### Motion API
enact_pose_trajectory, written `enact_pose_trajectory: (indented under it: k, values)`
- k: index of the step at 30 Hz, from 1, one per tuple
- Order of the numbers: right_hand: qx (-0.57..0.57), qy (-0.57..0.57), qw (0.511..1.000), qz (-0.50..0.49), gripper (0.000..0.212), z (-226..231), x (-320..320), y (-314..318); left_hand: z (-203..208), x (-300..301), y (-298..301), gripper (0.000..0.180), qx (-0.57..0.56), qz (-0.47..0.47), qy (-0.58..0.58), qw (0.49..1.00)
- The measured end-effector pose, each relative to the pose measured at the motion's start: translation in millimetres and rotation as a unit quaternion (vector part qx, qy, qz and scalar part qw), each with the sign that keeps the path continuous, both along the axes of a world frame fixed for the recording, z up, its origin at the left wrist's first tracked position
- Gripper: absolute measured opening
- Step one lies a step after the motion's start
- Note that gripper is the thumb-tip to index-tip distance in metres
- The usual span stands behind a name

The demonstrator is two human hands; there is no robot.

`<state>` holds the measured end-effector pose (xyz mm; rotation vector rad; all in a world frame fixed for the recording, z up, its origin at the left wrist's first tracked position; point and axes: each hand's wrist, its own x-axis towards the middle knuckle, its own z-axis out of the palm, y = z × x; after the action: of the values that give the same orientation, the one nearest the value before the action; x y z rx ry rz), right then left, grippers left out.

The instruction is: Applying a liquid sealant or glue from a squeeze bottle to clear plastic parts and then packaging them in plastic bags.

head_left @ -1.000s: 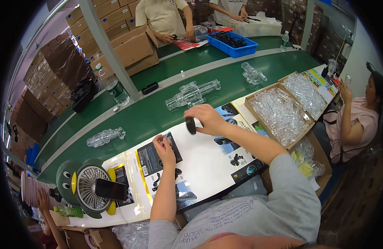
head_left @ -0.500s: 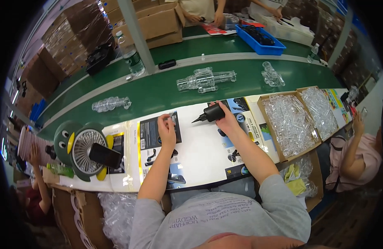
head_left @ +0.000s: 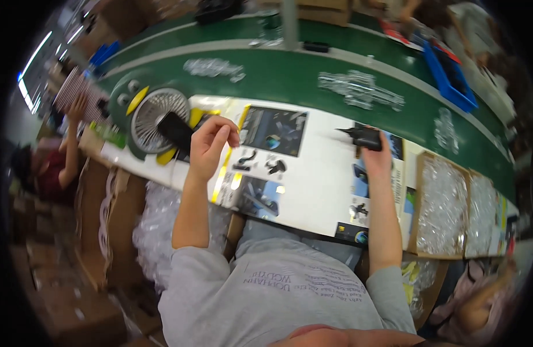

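Note:
My right hand (head_left: 377, 157) grips a black squeeze bottle (head_left: 367, 139) with a thin pointed nozzle facing left, held above the white printed cardboard (head_left: 304, 194). Near the phone, my left hand (head_left: 211, 149) is raised with fingers curled toward the thumb; whether anything tiny sits in the pinch cannot be made out. A dark phone (head_left: 175, 132) leans on the green penguin-shaped fan (head_left: 160, 118). Beyond the cardboard, clear plastic assemblies lie on the green bench: one at the left (head_left: 213, 69), a bigger one in the middle (head_left: 361, 89), another at the right (head_left: 446, 130). Motion blurs the view.
Two open boxes hold many clear plastic parts, a nearer box (head_left: 441, 202) and a farther box (head_left: 480, 214). A blue tray (head_left: 450, 75) stands at the far right. Clear plastic bags (head_left: 165, 234) fill a carton at lower left. Other people sit at both sides and work opposite.
The view has turned, so the bench appears tilted and shifted right. My left hand has moved left toward the phone and its fingers have curled in. My right hand still holds the bottle.

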<state>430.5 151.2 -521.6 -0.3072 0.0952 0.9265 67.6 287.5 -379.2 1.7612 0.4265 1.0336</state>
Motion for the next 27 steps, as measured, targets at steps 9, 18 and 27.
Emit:
enact_pose_trajectory:
  k: [9, 18, 27]
  values:
    - [-0.106, -0.073, 0.992, 0.017, 0.035, 29, -28, 3, -31, -164, -20, 0.021, -0.280, -0.026, 0.482, 0.830]
    - [-0.134, -0.085, 0.987, -0.001, 0.032, 29, -29, -2, -130, -219, -7, 0.023, 0.046, 0.399, 0.608, 0.684]
    - [-0.296, -0.290, 0.910, -0.029, 0.044, 18, -41, 5, -171, -258, 7, 0.031, -0.055, 0.280, 0.423, 0.860]
